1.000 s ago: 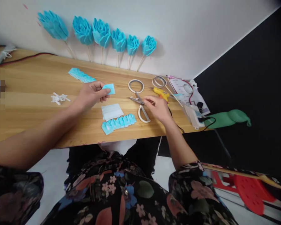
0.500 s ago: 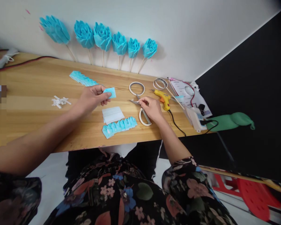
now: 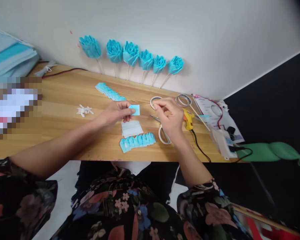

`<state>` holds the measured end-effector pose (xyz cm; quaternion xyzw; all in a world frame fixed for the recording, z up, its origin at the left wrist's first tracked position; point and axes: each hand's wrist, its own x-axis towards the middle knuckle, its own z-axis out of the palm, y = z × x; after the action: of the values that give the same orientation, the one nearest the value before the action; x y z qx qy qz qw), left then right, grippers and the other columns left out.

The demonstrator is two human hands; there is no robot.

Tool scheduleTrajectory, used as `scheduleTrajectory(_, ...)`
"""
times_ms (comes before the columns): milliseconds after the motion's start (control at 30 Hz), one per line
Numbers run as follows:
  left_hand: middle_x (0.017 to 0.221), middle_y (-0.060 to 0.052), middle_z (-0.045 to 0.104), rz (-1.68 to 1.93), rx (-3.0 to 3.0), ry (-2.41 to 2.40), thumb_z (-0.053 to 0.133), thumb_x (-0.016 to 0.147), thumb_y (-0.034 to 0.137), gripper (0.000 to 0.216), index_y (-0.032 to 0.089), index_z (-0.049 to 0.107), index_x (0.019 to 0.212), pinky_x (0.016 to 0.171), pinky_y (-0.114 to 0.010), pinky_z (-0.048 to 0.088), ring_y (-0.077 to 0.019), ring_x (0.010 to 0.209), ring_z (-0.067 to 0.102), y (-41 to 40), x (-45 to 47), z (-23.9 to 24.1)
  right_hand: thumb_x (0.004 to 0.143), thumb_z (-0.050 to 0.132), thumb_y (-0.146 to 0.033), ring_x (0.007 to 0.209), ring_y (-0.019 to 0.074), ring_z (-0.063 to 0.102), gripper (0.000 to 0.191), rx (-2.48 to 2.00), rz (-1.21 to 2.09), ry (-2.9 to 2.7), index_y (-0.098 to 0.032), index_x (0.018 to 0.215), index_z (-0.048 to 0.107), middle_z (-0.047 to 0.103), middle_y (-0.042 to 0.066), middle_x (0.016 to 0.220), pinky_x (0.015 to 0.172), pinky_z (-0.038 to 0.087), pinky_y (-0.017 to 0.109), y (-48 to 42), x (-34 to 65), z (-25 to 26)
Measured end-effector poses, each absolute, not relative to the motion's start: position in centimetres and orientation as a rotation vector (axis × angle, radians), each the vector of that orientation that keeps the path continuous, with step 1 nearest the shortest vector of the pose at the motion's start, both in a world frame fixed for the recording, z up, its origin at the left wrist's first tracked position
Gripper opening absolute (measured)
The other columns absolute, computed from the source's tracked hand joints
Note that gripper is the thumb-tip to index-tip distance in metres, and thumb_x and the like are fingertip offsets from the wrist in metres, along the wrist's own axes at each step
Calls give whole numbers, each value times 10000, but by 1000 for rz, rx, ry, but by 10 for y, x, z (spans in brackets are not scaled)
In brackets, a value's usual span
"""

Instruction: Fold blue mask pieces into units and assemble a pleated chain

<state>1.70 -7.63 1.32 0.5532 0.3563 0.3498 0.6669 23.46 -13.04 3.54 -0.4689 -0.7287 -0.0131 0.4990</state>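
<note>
My left hand [image 3: 120, 111] pinches a small folded blue square [image 3: 136, 109] between thumb and fingers. My right hand [image 3: 172, 116] is raised to the right of it, over the scissors [image 3: 164, 136], with its fingertips pressed together. Whatever it may hold is too small to make out. Below my left hand lie pale folded sheets [image 3: 132, 129]. Nearer the front edge is an overlapping strip of blue folded petals [image 3: 137, 141]. A second blue petal strip [image 3: 110, 92] lies behind my left hand. Just beyond my right fingertips is a roll of tape [image 3: 153, 99].
Several blue flowers on sticks [image 3: 131, 53] lean against the wall. White scraps [image 3: 84, 110] lie at left. At right are a yellow glue gun [image 3: 189, 119], more tape rolls [image 3: 183, 100], a power strip [image 3: 222, 143] and a green balloon-like object [image 3: 267, 151].
My right hand has lifted away from the scissors, which now lie on the table. My left hand still holds the blue square. The camera view has shifted left.
</note>
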Motion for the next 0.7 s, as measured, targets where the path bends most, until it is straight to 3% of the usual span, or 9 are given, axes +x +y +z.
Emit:
scheduleTrajectory(133, 567, 9, 647, 764, 1207, 806, 733, 808, 133, 162, 143, 618, 693, 498, -189, 431, -72, 483, 548, -78, 18, 20, 957, 624, -143, 809, 154, 658, 114, -877, -314, -1925, -239, 971, 684, 715, 1, 864, 761, 518, 335, -116, 218, 31)
scheduleTrajectory(333, 550, 11, 642, 730, 1115, 841, 650, 863, 73, 190, 141, 595, 694, 480, -194, 424, -71, 454, 545, -79, 19, 28, 948, 613, -132, 827, 159, 647, 174, -749, -530, -2000, -257, 1066, 638, 691, -4, 891, 738, 497, 331, -98, 217, 22)
scheduleTrajectory(700, 554, 12, 634, 732, 1081, 784, 697, 840, 132, 171, 153, 602, 700, 482, -196, 416, -76, 481, 568, -74, 18, 14, 953, 597, -168, 842, 205, 622, 232, -851, -370, -2056, -321, 1095, 698, 692, 19, 905, 783, 502, 404, -101, 221, 0)
